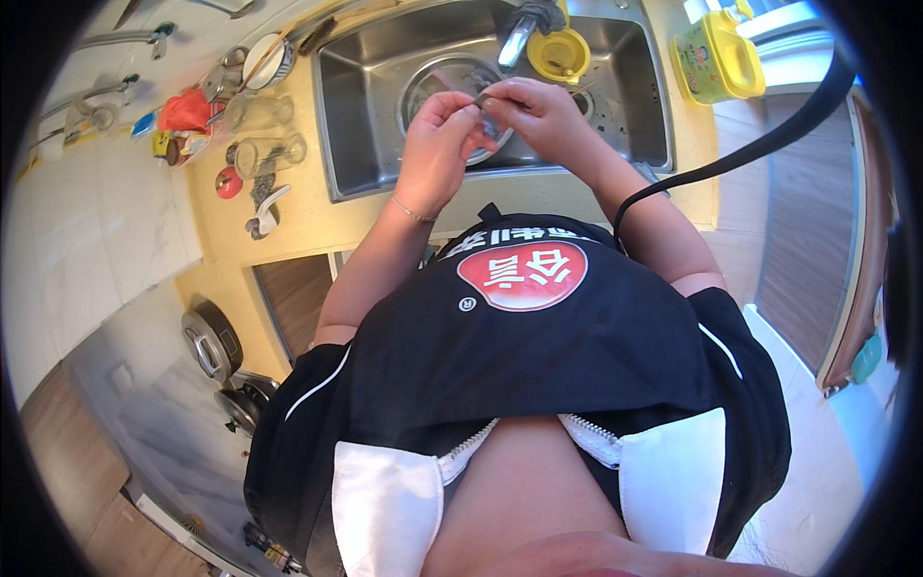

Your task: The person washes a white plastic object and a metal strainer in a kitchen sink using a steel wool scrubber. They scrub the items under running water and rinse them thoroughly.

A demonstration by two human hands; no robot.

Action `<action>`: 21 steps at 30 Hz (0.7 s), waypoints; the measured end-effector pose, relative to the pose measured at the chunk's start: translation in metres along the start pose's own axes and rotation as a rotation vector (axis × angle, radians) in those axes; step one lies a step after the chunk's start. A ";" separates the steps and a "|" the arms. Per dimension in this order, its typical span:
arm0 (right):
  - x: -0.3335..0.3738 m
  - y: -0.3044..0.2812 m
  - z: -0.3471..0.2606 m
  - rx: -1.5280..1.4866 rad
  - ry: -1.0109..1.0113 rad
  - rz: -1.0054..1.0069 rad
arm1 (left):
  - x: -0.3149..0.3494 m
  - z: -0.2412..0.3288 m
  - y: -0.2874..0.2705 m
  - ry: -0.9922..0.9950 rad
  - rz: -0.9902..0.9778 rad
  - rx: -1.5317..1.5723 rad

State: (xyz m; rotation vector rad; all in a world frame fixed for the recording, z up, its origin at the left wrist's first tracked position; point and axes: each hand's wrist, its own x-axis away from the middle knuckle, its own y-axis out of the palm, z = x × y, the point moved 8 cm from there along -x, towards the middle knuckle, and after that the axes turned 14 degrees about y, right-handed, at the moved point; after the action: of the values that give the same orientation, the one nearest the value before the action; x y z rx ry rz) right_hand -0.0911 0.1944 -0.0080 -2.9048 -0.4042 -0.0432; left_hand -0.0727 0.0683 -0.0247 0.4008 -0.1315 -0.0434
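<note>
Over the sink (351,120), my left hand (440,144) and my right hand (543,117) meet with their fingertips together. Both are closed in a pinch around something small, dark and greyish, too small to name. Below them a round metal bowl (411,96) stands in the basin. Pale, pinkish pieces appear inside it, partly hidden by my fingers. A faucet (517,43) with a dark wrap reaches over the basin, just beyond my right hand. Beside it is a yellow strainer-like dish (560,56).
Left of the sink, glass jars (269,154), a red lid-like item (228,183), a red bag (185,112) and a white bowl (267,62) crowd the yellow counter (317,219). A yellow jug (716,58) stands at the right. A black strap (750,159) crosses near my right forearm.
</note>
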 end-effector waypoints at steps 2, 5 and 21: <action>0.000 0.001 0.018 -0.134 0.128 -0.020 | -0.002 -0.004 0.002 0.037 -0.015 -0.076; 0.010 0.006 0.033 -0.122 0.192 -0.095 | -0.002 -0.023 -0.007 -0.006 -0.037 -0.079; 0.169 -0.124 0.208 0.959 0.552 0.318 | -0.009 -0.059 -0.014 -0.076 0.013 0.217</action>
State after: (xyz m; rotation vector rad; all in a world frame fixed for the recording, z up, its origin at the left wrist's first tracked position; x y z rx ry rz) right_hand 0.0378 0.4000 -0.1766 -1.8669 0.1254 -0.4494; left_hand -0.0735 0.0789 -0.0850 0.6147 -0.2150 -0.0312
